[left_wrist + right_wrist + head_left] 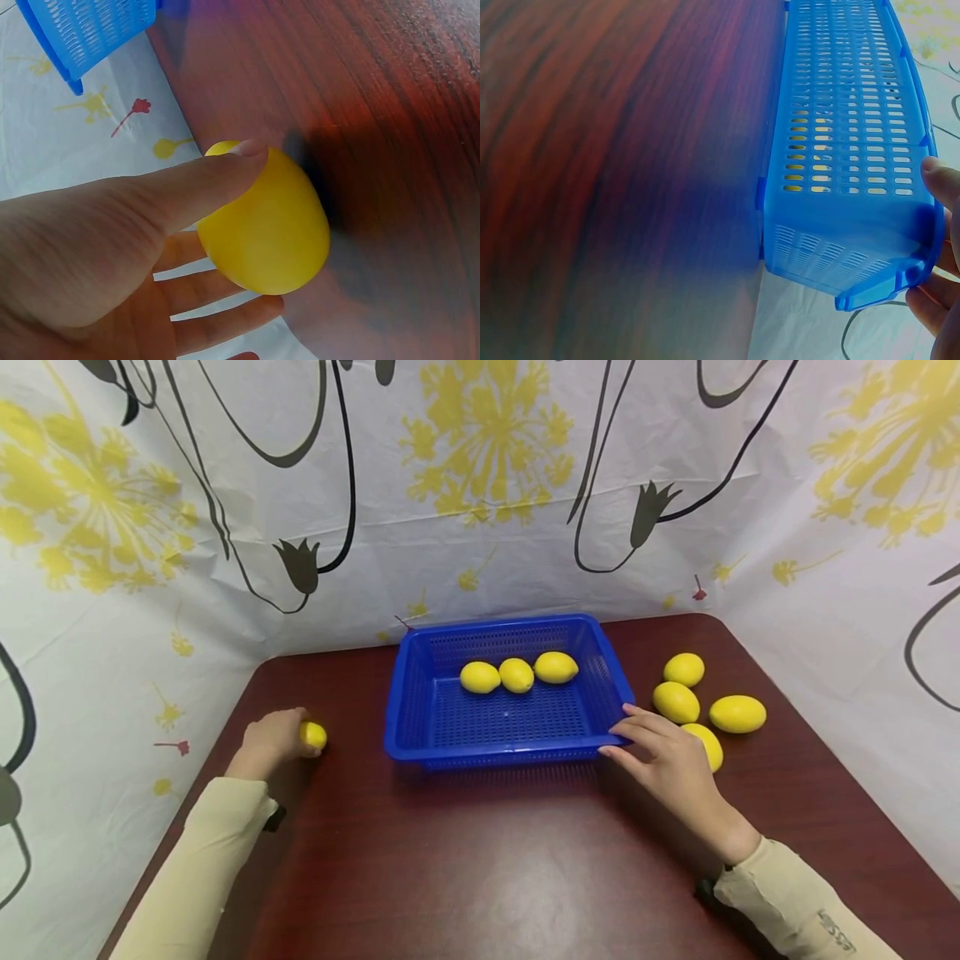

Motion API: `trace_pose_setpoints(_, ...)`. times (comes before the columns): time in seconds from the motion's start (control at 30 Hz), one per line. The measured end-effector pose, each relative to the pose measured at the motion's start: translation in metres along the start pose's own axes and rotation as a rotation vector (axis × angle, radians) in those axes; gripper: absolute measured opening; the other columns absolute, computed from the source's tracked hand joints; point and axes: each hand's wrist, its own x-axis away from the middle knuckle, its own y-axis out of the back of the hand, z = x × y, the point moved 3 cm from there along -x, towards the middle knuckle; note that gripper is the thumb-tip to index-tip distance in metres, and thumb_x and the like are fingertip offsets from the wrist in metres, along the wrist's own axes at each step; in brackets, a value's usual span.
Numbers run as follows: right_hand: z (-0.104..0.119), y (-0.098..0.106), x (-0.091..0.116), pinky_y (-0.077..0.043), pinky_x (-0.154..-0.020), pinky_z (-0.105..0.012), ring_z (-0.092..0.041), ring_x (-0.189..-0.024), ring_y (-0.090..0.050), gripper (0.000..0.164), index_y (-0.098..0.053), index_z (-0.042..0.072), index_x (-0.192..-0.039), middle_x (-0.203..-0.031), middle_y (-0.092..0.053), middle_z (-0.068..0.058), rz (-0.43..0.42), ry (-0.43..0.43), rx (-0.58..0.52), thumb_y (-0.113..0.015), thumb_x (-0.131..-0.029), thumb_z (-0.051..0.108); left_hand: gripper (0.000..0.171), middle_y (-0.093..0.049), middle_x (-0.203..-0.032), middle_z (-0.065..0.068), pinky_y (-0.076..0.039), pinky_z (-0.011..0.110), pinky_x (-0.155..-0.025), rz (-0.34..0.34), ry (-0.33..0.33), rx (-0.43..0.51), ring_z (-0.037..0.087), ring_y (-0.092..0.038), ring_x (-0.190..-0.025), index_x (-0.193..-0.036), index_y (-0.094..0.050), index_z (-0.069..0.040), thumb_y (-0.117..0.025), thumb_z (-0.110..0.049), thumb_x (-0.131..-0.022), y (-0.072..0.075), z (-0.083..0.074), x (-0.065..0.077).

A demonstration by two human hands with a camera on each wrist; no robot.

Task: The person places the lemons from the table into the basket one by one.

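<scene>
My left hand [272, 742] holds a yellow lemon [315, 735] low over the left side of the table. In the left wrist view the thumb lies across the lemon [270, 232] and the fingers are behind it. A blue plastic basket [498, 750] with slotted walls stands at the middle of the table. Inside it, three lemons [517, 676] lie in a row towards the back. My right hand [671, 768] grips the basket's front right corner by the rim, thumb at the front wall and fingers over the side.
Several loose lemons [738, 714] lie on the table to the right of the basket, one partly hidden by the right hand. The dark red wooden table [480, 860] has rounded back corners. White patterned sheeting [450, 552] hangs close around its back and sides.
</scene>
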Motion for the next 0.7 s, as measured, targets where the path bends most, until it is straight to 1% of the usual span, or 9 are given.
trace_pose_setpoints(0.13,0.0003,0.0004,-0.0004,-0.055,-0.084,-0.037,-0.025,-0.112,-0.070,0.034,-0.077,0.010,-0.095,-0.099,-0.077,-0.005,0.001,-0.003,-0.001,-0.090,-0.068,0.026,0.058,-0.067,-0.103,0.023,-0.046,0.052,-0.067,-0.005,0.006,-0.007,0.040,-0.062,-0.090,-0.116,-0.059,0.001,-0.082,-0.031,-0.074,-0.0003,0.0011,0.0001)
trace_pose_setpoints(0.53,0.0010,0.0008,-0.0005,-0.055,-0.084,-0.038,-0.027,-0.111,-0.070,0.034,-0.076,0.010,-0.094,-0.099,-0.076,-0.006,-0.007,0.007,-0.002,-0.090,-0.067,0.025,0.058,-0.067,-0.104,0.025,-0.046,0.056,-0.071,-0.014,0.011,-0.014,0.042,-0.063,-0.090,-0.117,-0.060,0.003,-0.082,-0.030,-0.075,-0.0065,0.0035,-0.0040)
trace_pose_setpoints(0.7,0.0004,0.0008,-0.0002,-0.055,-0.084,-0.037,-0.026,-0.111,-0.070,0.033,-0.076,0.010,-0.094,-0.099,-0.076,-0.006,-0.001,0.003,-0.001,-0.090,-0.068,0.025,0.058,-0.067,-0.105,0.025,-0.047,0.057,-0.073,-0.029,0.012,-0.026,0.042,-0.063,-0.091,-0.117,-0.060,0.003,-0.083,-0.030,-0.075,-0.0074,0.0026,-0.0048)
